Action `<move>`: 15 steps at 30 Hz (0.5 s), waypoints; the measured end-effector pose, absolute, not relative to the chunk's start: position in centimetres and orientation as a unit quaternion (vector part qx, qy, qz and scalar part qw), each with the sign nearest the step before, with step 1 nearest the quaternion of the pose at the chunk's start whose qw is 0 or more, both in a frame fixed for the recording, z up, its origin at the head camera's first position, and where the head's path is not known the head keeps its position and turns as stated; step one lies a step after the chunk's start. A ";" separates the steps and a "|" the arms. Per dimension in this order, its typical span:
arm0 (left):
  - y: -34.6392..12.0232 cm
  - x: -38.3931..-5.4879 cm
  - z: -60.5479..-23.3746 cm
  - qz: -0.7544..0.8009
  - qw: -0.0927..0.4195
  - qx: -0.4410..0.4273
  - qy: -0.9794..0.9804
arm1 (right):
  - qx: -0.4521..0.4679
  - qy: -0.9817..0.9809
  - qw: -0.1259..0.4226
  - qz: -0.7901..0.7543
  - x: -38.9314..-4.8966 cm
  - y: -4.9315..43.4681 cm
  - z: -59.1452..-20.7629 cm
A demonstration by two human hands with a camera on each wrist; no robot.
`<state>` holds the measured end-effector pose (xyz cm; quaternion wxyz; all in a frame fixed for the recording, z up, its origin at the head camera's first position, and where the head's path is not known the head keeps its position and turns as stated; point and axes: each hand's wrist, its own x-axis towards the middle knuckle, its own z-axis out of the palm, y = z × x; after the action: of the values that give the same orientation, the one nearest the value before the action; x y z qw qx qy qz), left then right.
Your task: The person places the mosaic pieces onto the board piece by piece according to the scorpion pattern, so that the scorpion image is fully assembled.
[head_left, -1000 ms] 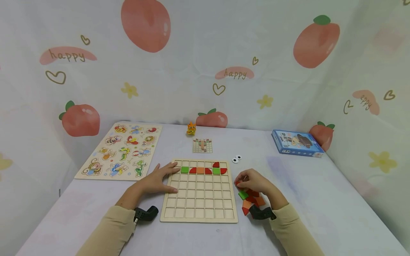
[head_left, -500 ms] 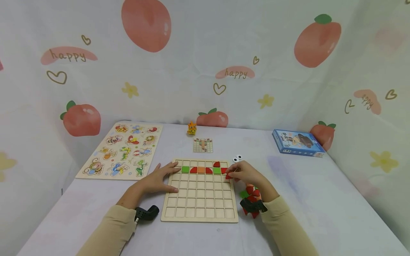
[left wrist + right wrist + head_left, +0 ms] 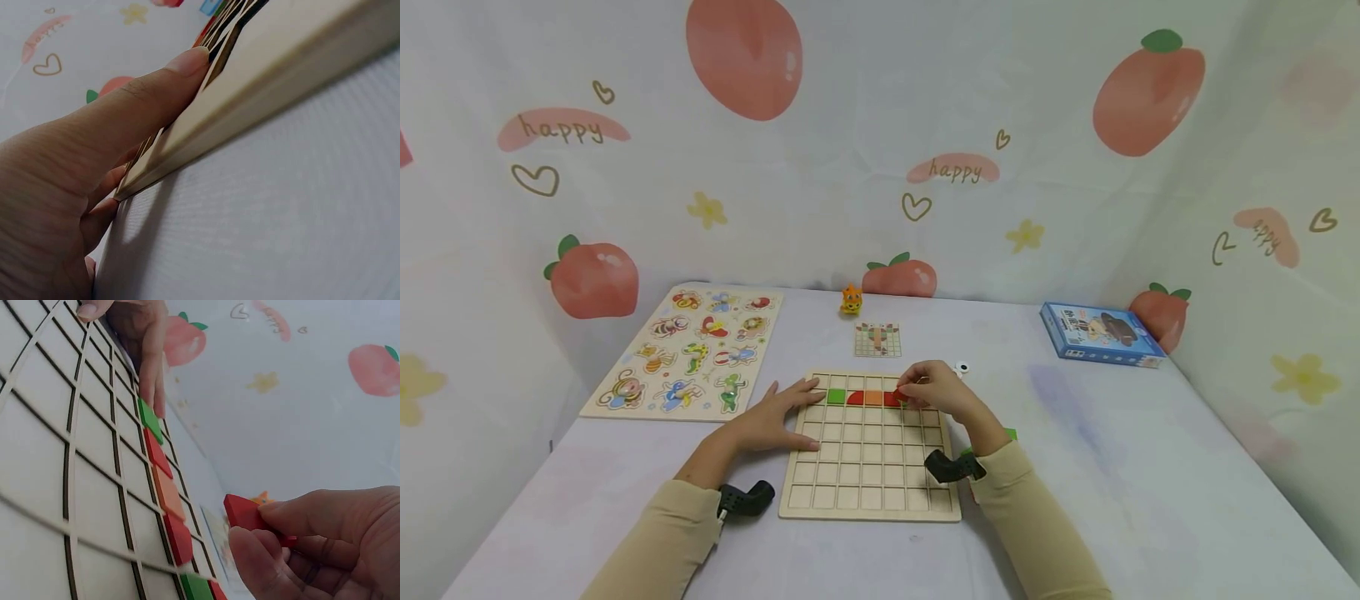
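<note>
A wooden grid board (image 3: 857, 477) lies in front of me, with a row of green (image 3: 836, 397), red and orange (image 3: 874, 398) tiles near its far side. My left hand (image 3: 771, 419) rests on the board's left edge, fingers spread and thumb (image 3: 187, 62) lying over the rim. Above the far right part of the grid, my right hand (image 3: 942, 392) pinches a red tile (image 3: 244, 512) between thumb and finger. A further bit of red shows under those fingers; whether it is a second tile I cannot tell. The hand hides the row's right end in the head view.
Loose tiles (image 3: 1011, 433) lie right of the board, mostly hidden by my right arm. Behind it are a small pattern card (image 3: 877, 340), an orange toy figure (image 3: 851, 300) and googly eyes (image 3: 962, 367). An insect puzzle (image 3: 681, 354) is at left, a blue box (image 3: 1101, 334) at right.
My right hand has moved from the loose tiles at the right, leftward and away from me, over the board's far right part, carrying the red tile. The left hand stays put.
</note>
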<state>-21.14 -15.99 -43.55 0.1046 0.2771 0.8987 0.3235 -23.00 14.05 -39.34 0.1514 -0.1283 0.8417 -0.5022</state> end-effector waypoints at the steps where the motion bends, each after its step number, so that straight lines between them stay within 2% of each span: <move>1: -16.0 -21.1 -43.5 0.324 0.105 0.277 0.898 | -0.127 0.839 0.149 -0.507 -23.2 13.7 -39.4; 15: -16.0 -21.0 -43.2 0.330 0.109 0.273 0.897 | -0.116 0.820 0.155 -0.539 -25.1 9.3 -40.1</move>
<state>-21.00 -16.01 -43.20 0.1086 0.2734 0.8969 0.3303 -25.12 9.27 -40.14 0.1551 -0.1161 0.8196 -0.5392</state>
